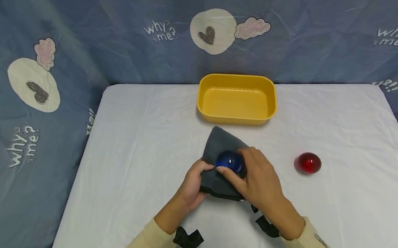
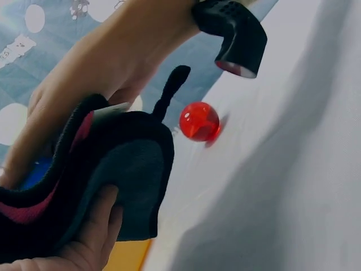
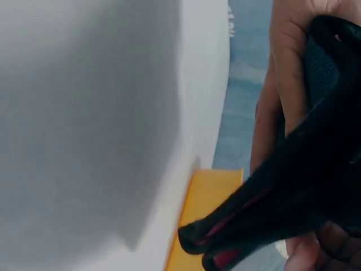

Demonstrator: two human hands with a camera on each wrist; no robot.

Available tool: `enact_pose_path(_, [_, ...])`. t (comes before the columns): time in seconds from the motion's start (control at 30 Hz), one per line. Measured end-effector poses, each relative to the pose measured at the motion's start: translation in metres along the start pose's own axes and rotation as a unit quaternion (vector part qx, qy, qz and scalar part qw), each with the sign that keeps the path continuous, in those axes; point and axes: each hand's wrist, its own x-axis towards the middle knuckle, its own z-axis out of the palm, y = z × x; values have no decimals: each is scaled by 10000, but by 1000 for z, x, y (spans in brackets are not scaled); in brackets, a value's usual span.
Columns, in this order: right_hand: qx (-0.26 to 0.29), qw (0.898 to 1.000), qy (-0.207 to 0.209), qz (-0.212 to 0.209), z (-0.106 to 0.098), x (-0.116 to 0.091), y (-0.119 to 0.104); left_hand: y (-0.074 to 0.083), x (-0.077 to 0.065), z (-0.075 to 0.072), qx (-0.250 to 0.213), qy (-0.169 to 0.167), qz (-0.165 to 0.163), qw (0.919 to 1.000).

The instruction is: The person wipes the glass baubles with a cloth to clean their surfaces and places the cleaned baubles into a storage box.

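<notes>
My left hand (image 1: 193,183) grips the left side of a dark grey cloth pouch (image 1: 216,142), thumb on top and fingers underneath. The pouch has black edging, a pink lining and a small loop (image 2: 171,90) at its near end. A glossy blue ball (image 1: 229,161) lies against its upper face. My right hand (image 1: 262,176) holds this ball between thumb and fingers. Only a sliver of blue shows in the left wrist view; in the right wrist view, the dark cloth (image 3: 293,175) hides the ball. To the right, a clear red ball (image 1: 308,163) rests on the table.
A yellow rectangular tray (image 1: 239,122) stands at the table's back edge, beyond the pouch. White cloth covers the table (image 1: 143,146). A blue printed curtain (image 1: 121,39) hangs behind it and at the left. Black wrist mounts (image 1: 188,239) sit on both forearms.
</notes>
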Motion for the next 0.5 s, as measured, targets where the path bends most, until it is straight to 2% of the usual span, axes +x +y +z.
enact_pose_path(0.1, [63, 9996, -37, 258, 1, 1, -1, 0, -1, 2, -26, 24, -30, 10000])
enact_pose_path(0.23, [247, 9980, -282, 500, -2, -1, -2, 2, -2, 3, -129, 107, -76, 9998])
enact_pose_path(0.37, [341, 9976, -512, 319, -5, -5, -6, 4, -1, 3, -304, 220, -34, 9993])
enact_pose_path(0.5, [453, 9982, -400, 56, -4, -8, -7, 3, -1, 2, -275, 243, 56, 9993])
